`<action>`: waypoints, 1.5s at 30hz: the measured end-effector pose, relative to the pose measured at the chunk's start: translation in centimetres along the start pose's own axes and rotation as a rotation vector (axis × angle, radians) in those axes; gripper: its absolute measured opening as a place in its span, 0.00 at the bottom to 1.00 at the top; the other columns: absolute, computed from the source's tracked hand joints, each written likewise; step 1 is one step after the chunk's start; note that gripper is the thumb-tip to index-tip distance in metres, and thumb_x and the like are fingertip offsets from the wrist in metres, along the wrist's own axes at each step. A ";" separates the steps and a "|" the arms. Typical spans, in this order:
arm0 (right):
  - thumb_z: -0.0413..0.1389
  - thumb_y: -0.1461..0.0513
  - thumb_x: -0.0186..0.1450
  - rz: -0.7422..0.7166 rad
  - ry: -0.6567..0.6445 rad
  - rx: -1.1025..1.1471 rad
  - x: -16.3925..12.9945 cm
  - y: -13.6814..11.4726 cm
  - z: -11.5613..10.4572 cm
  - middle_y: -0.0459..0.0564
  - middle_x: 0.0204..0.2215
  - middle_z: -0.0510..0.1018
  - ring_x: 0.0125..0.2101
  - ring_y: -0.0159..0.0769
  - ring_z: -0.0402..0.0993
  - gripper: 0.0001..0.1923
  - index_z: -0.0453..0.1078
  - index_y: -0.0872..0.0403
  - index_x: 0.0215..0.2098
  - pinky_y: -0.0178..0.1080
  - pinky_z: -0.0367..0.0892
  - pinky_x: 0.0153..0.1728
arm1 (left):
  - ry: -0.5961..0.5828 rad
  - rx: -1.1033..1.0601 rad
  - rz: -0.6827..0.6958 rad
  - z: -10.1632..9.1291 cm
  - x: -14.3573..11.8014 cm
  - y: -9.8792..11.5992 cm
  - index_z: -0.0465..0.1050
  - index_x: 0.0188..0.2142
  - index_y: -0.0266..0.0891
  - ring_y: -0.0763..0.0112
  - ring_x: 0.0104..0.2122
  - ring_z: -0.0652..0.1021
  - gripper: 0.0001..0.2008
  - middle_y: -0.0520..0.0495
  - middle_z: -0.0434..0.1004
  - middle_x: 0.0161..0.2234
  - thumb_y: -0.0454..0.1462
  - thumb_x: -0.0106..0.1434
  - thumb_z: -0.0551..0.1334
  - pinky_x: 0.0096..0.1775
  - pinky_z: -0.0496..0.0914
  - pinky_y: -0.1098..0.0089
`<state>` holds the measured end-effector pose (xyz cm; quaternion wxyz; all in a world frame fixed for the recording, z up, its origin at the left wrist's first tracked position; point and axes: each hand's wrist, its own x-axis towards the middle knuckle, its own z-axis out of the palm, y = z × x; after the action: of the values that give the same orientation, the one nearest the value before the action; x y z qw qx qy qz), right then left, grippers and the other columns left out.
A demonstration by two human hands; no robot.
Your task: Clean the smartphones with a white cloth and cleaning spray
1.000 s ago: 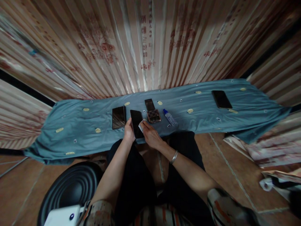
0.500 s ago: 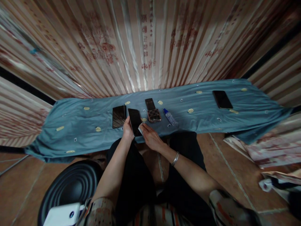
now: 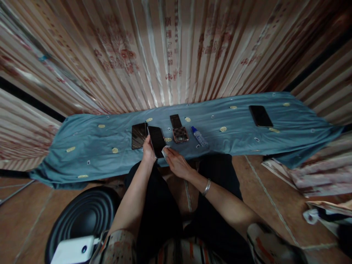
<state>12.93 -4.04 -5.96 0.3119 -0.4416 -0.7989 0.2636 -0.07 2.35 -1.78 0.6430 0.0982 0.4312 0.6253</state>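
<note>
My left hand (image 3: 149, 151) is closed round the left edge of a dark-screened smartphone (image 3: 157, 140), holding it tilted above the cloth. In my right hand (image 3: 177, 162) a small white wipe (image 3: 165, 150) is pinched, touching the phone's lower right edge. Just left of the held phone lies a larger black device, like a tablet or folding phone (image 3: 139, 135). To the right rests a checked square compact-like case (image 3: 180, 135) beside a small dark rectangular piece (image 3: 175, 121). Further right is a clear bottle with a blue cap (image 3: 200, 137).
A blue-green patterned cloth (image 3: 82, 146) covers the long narrow table. Another black phone or tablet (image 3: 260, 116) lies at its right end. A black ridged round stool (image 3: 82, 216) with a white power bank (image 3: 73, 250) stands at lower left. Pleated curtains (image 3: 148, 55) hang behind.
The held phone has shifted slightly left. My right hand and the wipe have moved a little down along the phone's right edge.
</note>
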 end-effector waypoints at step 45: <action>0.53 0.64 0.64 0.185 0.018 0.507 0.1 -1.9 -0.6 0.36 0.20 0.66 0.22 0.27 0.62 0.28 0.61 0.57 0.63 0.31 0.62 0.30 | 0.037 0.055 0.143 1.3 0.3 -1.6 0.70 0.27 0.38 0.65 0.29 0.81 0.18 0.51 0.68 0.16 0.43 0.67 0.50 0.38 0.76 0.67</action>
<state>12.30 -4.76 -4.14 0.3942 -0.4227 -0.6610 0.4786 1.90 2.84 -2.17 0.5854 0.1350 0.4521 0.6593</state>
